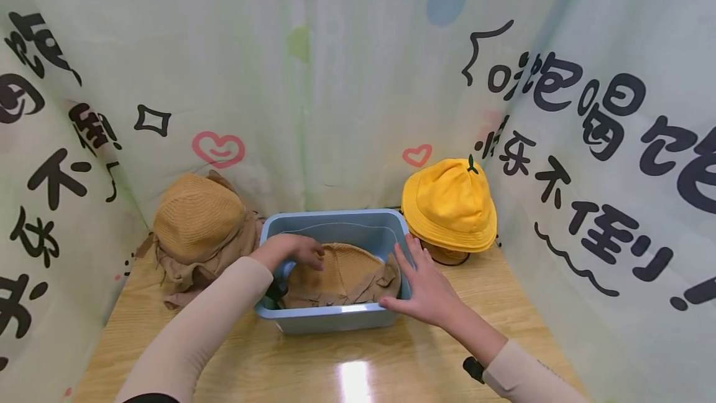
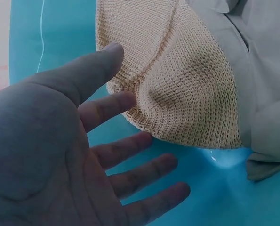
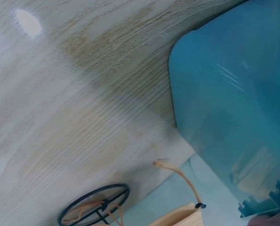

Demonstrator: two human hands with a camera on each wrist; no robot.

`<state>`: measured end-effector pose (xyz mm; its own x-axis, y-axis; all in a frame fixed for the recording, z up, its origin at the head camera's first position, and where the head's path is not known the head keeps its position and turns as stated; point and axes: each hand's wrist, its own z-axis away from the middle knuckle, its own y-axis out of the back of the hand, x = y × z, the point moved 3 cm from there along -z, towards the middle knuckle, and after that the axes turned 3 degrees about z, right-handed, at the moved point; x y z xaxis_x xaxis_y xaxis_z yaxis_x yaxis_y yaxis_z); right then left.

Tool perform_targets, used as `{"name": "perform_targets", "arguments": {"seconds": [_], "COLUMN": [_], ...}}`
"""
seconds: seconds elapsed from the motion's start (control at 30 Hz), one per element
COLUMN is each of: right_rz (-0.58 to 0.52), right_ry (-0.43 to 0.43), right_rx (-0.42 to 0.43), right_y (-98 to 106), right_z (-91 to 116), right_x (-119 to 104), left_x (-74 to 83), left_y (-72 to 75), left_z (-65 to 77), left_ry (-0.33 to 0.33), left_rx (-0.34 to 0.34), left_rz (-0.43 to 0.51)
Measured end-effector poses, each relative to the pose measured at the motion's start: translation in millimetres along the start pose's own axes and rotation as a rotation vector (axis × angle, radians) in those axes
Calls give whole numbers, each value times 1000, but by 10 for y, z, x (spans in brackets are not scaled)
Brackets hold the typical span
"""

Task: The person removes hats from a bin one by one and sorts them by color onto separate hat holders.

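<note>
A light blue plastic bin (image 1: 313,312) stands on the wooden table with a tan knitted hat (image 1: 342,266) inside. Brown cloth (image 1: 371,285) trims the hat along its lower side. My left hand (image 1: 293,249) reaches over the bin's left wall, palm down. In the left wrist view its fingers (image 2: 151,174) are nearly straight, with the fingertips right at the hat's knitted edge (image 2: 191,103). Over the right end of the bin, my right hand (image 1: 427,285) spreads its fingers across the rim. Its thumb lies near the front right corner.
Left of the bin sits another tan knitted hat (image 1: 190,219) with brown cloth. A yellow bucket hat (image 1: 450,207) rests on a stand at the right. A black ring-shaped stand base (image 3: 95,207) shows in the right wrist view. Printed curtains (image 1: 335,111) enclose the table.
</note>
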<state>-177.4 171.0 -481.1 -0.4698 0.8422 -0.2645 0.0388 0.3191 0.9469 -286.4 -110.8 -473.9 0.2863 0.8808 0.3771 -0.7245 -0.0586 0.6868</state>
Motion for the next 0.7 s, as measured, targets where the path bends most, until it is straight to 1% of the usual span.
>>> {"name": "perform_targets", "arguments": {"seconds": [0.1, 0.3, 0.37, 0.43, 0.53, 0.6, 0.7], "right_rz": [4, -4, -3, 3, 2, 8, 6], "right_ry": [5, -5, -10, -5, 8, 17, 16], "right_rx": [-6, -14, -22, -20, -14, -7, -10], "right_y": [10, 8, 2, -1, 6, 6, 15], "right_z": [-13, -1, 8, 12, 2, -13, -23], "right_x": [5, 10, 11, 11, 1, 0, 0], "left_x": [-21, -4, 4, 3, -27, -54, -69], "left_y": [8, 47, 45, 39, 30, 31, 45], "left_z": [-9, -34, -40, -40, -43, -48, -63], "left_ry": [6, 4, 13, 28, 68, 87, 87], "left_rx": [9, 69, 59, 35, 2, -5, 7], "left_rz": [-15, 0, 24, 36, 51, 44, 33]}}
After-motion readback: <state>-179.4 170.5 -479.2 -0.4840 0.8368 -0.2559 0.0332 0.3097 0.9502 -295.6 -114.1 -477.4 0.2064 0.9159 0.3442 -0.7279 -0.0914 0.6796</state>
